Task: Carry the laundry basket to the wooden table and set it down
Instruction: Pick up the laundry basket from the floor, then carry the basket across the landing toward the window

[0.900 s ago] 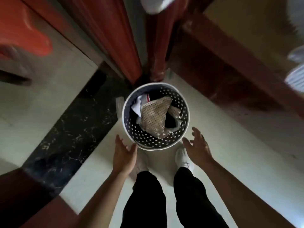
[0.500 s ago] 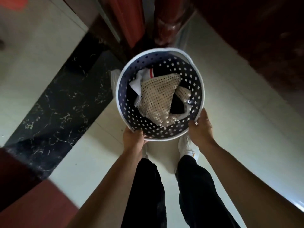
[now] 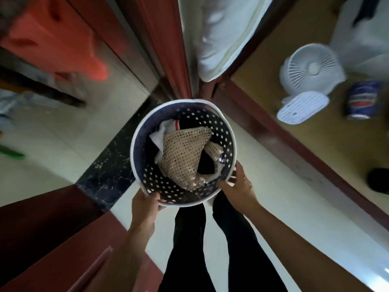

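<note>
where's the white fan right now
In the head view the white fan stands upper right on the wooden table, beside a blue can.

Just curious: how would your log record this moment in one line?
carrying | laundry basket lifted | left hand, right hand grip near rim | clothes inside | table ahead-right

A: Round dark-blue perforated plastic laundry basket (image 3: pixel 185 192), white rim; finish smooth, slight sheen.
B: Contents?
A: Beige open-mesh knitted cloth (image 3: pixel 183 157), rough, matt; white cloth with red stripe (image 3: pixel 166 133), soft.
B: Surroundings?
A: Pale glossy floor tile (image 3: pixel 284 199); black veined polished stone strip (image 3: pixel 109 167); white ribbed plastic desk fan (image 3: pixel 311 68); yellowish matt wooden table (image 3: pixel 328 133).
</note>
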Demonstrator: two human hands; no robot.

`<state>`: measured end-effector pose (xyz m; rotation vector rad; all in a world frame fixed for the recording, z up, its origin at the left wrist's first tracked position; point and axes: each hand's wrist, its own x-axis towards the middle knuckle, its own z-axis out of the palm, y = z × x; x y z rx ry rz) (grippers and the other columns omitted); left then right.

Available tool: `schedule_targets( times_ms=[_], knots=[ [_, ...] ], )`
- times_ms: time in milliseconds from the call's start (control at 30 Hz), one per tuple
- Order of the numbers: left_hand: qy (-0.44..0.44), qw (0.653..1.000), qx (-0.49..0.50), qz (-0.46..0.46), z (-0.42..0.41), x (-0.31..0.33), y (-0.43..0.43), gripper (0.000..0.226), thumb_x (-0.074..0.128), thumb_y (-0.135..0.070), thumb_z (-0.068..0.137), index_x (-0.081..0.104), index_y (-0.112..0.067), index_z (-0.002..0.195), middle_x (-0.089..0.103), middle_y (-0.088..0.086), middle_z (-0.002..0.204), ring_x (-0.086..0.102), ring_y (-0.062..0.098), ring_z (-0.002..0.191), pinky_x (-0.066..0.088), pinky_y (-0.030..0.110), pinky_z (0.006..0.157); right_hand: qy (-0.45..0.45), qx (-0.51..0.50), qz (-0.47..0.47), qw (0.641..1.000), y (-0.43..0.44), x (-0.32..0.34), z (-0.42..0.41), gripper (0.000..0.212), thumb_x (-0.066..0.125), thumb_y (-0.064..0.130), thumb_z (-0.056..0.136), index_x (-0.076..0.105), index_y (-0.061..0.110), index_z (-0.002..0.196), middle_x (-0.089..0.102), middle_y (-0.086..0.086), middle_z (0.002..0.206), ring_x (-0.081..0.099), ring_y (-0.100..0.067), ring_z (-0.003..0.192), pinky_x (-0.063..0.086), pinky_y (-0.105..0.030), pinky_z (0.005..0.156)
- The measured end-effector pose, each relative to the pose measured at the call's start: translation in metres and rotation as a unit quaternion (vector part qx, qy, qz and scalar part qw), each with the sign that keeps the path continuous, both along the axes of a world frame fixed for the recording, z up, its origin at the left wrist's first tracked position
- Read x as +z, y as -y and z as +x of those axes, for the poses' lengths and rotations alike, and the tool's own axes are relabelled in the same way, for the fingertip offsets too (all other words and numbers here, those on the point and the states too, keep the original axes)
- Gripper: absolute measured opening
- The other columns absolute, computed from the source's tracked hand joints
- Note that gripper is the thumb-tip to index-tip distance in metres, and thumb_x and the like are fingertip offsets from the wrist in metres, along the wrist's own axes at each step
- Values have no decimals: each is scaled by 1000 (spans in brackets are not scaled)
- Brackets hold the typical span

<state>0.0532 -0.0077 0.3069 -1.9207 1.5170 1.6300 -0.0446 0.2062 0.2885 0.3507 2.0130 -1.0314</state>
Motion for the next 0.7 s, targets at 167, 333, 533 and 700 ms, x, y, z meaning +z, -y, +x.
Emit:
schedule_targets(
  times_ms=[167, 333, 533, 700],
  knots=[
    [-42, 994, -92, -51, -5, 142, 19, 16, 49, 11, 86, 57, -1, 77, 58, 17, 76, 58, 28, 70, 52, 32, 55, 17, -91, -119, 989, -5, 116, -23, 61, 71, 13, 95, 49, 31, 149, 72, 5, 123, 71, -11, 109, 57, -25, 89],
    [-105, 958, -244, -113, -18, 230, 30, 10, 56, 1, 86, 59, 4, 78, 62, 27, 76, 56, 29, 65, 46, 31, 60, 19, -154, -144, 977, -16, 192, -35, 35, 51, -4, 95, 64, 28, 101, 69, -2, 87, 66, -19, 80, 52, -24, 63],
    [-206, 911, -349, -79, -51, 276, 5, 17, 56, 4, 86, 61, -12, 87, 64, 5, 80, 58, 21, 77, 40, 31, 64, -77, -241, -132, 958, -46, 256, 3, 47, 53, 4, 85, 61, 28, 125, 71, 0, 103, 67, -22, 99, 58, -37, 84],
    [-310, 800, -511, 43, -86, 302, -103, 40, 63, 9, 77, 70, -21, 102, 78, 0, 97, 71, 13, 89, 52, 28, 75, -220, -498, -106, 832, -125, 308, 117, 64, 54, 12, 78, 57, 30, 140, 71, -1, 122, 64, -27, 118, 55, -48, 101]
  ],
)
